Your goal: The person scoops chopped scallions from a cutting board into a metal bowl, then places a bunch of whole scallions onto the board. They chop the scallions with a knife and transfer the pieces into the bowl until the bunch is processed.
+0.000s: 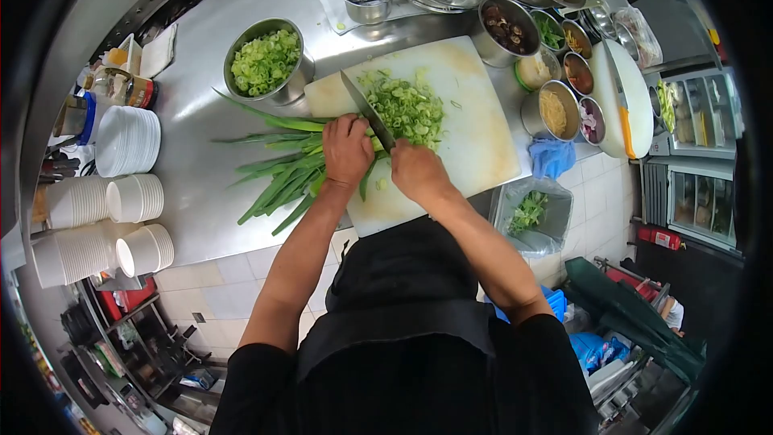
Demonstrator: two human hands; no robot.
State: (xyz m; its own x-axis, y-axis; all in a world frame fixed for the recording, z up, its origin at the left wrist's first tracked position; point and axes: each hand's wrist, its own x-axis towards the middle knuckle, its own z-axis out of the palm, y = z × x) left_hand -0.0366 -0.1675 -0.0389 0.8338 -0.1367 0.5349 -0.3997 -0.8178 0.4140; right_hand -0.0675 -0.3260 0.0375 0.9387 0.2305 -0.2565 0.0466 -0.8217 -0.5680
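On the white cutting board (pixel 479 137), my right hand (pixel 417 171) is closed round the handle of a knife (pixel 368 113), whose blade points up and to the left. My left hand (pixel 347 149) presses down on a bunch of long green onions (pixel 282 163), fingers curled close beside the blade. The onions' green ends spread left over the steel counter. Right of the blade lies a pile of chopped green onion (pixel 411 113). A steel pot (pixel 299 84) full of chopped green onion stands at the board's upper left corner.
Steel containers of ingredients (pixel 554 113) line the board's right side, near a blue cloth (pixel 552 158). Another board (pixel 600 105) holds an orange-handled knife (pixel 626 129). Stacked white bowls (pixel 137 197) and plates (pixel 129 141) stand at left. A lined bin (pixel 503 221) with greens sits below the counter.
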